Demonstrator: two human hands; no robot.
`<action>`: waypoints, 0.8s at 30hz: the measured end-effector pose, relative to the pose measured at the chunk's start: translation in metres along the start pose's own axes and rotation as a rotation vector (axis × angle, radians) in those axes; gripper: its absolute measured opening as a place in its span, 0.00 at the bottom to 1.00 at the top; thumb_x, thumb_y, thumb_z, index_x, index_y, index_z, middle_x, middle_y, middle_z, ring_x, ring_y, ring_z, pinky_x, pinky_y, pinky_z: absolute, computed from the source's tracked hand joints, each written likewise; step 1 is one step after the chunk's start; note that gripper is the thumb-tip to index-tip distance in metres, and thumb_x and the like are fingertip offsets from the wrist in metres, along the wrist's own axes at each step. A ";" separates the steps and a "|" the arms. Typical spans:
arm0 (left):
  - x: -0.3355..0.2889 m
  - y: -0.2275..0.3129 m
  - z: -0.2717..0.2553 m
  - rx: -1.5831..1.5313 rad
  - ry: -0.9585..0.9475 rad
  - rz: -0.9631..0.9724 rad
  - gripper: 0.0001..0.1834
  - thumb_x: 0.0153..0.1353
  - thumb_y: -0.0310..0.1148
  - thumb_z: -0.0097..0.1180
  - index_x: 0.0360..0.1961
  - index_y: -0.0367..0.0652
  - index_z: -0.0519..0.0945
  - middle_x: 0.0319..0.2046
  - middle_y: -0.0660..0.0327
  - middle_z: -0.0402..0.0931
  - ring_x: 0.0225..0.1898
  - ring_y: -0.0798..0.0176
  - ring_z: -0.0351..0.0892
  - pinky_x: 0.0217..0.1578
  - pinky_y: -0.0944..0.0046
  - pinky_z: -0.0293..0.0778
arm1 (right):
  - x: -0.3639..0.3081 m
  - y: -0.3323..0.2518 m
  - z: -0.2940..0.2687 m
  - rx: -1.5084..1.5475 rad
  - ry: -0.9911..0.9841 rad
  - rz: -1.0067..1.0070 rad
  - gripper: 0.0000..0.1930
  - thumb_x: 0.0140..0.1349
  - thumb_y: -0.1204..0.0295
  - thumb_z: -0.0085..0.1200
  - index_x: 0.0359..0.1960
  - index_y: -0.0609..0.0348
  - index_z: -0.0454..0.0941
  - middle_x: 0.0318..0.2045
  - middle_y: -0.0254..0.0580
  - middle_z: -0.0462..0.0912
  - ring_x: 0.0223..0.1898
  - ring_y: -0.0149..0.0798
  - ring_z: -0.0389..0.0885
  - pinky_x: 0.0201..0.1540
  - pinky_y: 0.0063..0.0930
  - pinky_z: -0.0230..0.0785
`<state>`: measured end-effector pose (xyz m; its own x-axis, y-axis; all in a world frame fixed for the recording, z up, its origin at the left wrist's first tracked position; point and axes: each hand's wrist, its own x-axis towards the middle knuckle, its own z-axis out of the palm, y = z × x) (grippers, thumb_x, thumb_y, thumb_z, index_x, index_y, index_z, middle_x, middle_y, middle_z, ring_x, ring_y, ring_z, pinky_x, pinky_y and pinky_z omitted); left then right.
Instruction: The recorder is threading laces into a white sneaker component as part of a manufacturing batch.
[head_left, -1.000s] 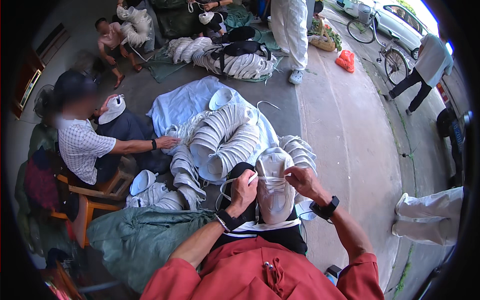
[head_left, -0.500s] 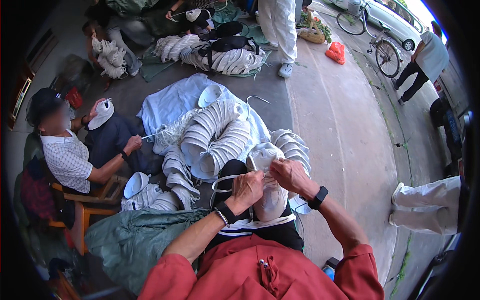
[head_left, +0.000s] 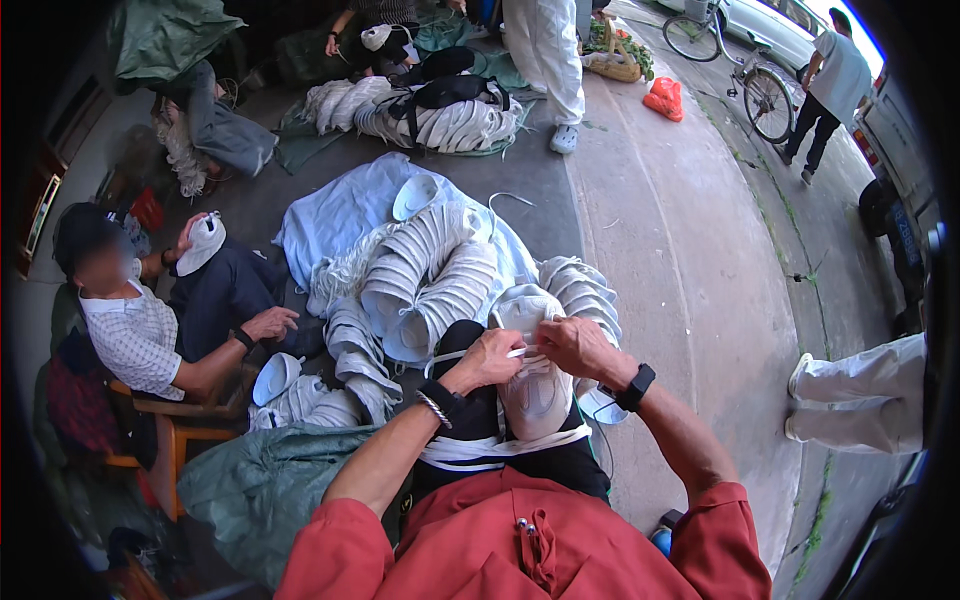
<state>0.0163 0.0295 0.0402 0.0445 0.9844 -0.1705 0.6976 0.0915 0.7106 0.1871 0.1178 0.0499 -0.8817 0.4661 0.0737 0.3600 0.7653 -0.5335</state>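
A white shoe upper (head_left: 537, 400) rests on my lap, its toe end toward me. My left hand (head_left: 484, 362) is closed in a pinch on a white shoelace (head_left: 516, 352), which also trails in a loop to its left. The shoelace runs across the upper to my right hand (head_left: 578, 346), whose fingers are closed on it at the lacing edges; the fingertips are partly hidden. More white laces (head_left: 470, 452) lie over my thighs. Just beyond my hands, stacked white uppers (head_left: 440, 265) curve in nested rows on a pale blue cloth (head_left: 320, 205).
At left a seated person (head_left: 130, 320) holds a white upper (head_left: 205, 243). Green sheeting (head_left: 270, 490) lies by my left arm. Another nested stack (head_left: 578, 295) is beyond my right hand. A person in white trousers (head_left: 545, 60) stands ahead; a bicycle (head_left: 765, 100) is at far right.
My left hand has shifted slightly, and the shoelace now stretches between both hands. The seated person's hand has let go of a lace. The person by the bicycle has straightened up.
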 end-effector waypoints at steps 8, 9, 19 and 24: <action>-0.013 -0.012 0.003 0.001 0.124 0.148 0.12 0.46 0.27 0.50 0.35 0.36 0.73 0.27 0.46 0.76 0.32 0.47 0.79 0.32 0.58 0.73 | -0.003 0.012 0.001 0.399 0.049 -0.010 0.09 0.55 0.68 0.53 0.26 0.61 0.73 0.19 0.46 0.76 0.22 0.43 0.76 0.26 0.35 0.66; -0.013 -0.013 0.004 -0.031 0.166 0.120 0.13 0.46 0.26 0.50 0.36 0.37 0.72 0.27 0.46 0.76 0.32 0.47 0.79 0.33 0.57 0.73 | -0.004 0.012 0.001 0.367 0.018 0.005 0.09 0.55 0.68 0.53 0.25 0.62 0.73 0.18 0.46 0.75 0.21 0.43 0.76 0.25 0.35 0.66; -0.026 -0.018 0.007 0.033 0.239 0.021 0.15 0.46 0.25 0.48 0.39 0.41 0.70 0.28 0.49 0.78 0.31 0.46 0.79 0.34 0.52 0.74 | -0.011 0.025 -0.008 0.192 -0.070 0.039 0.11 0.54 0.70 0.56 0.21 0.65 0.72 0.16 0.48 0.74 0.18 0.43 0.74 0.22 0.36 0.64; -0.030 -0.031 0.012 -0.547 0.329 0.021 0.09 0.49 0.23 0.49 0.34 0.36 0.71 0.20 0.60 0.76 0.22 0.66 0.76 0.23 0.67 0.70 | -0.014 0.018 -0.009 0.289 -0.026 0.124 0.09 0.53 0.70 0.56 0.24 0.64 0.74 0.17 0.46 0.75 0.20 0.40 0.76 0.25 0.33 0.66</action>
<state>0.0018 -0.0042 0.0149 -0.2288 0.9735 0.0039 0.2288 0.0498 0.9722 0.2082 0.1290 0.0472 -0.8452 0.5337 -0.0267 0.3671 0.5436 -0.7548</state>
